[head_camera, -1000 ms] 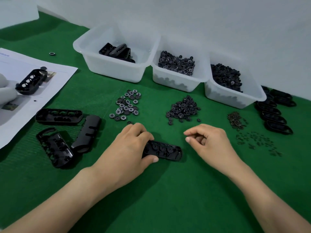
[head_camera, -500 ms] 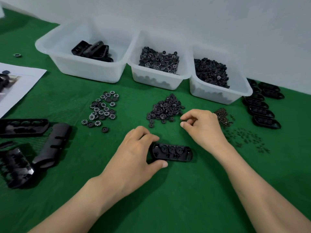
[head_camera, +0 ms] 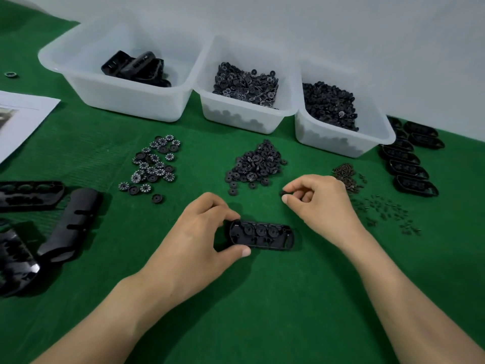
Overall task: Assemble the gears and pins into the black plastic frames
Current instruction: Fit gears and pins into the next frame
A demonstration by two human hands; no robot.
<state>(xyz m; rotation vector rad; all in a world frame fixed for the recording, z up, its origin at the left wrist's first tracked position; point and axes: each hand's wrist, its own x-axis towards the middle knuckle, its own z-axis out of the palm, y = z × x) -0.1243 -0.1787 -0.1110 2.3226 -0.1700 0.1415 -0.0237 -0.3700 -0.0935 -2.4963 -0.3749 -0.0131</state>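
A black plastic frame (head_camera: pixel 265 234) lies flat on the green mat with gears seated in it. My left hand (head_camera: pixel 195 237) grips its left end between thumb and fingers. My right hand (head_camera: pixel 319 199) hovers up and right of the frame, pinching a small black gear (head_camera: pixel 283 193) at its fingertips. Just beyond lies a pile of plain black gears (head_camera: pixel 256 165). A pile of white-marked gears (head_camera: pixel 154 164) lies to the left. Brown springs (head_camera: pixel 346 176) and small dark pins (head_camera: pixel 385 210) are scattered to the right.
Three white bins stand at the back: frames (head_camera: pixel 126 82), marked gears (head_camera: pixel 249 101), black gears (head_camera: pixel 341 122). Finished frames (head_camera: pixel 409 164) are stacked far right. Loose frame parts (head_camera: pixel 70 222) lie at the left, near a paper sheet (head_camera: pixel 21 116).
My right hand went out to the black gear pile and now holds a small gear, drawn back slightly right. My left hand kept its grip on the frame. The camera view shifted right.
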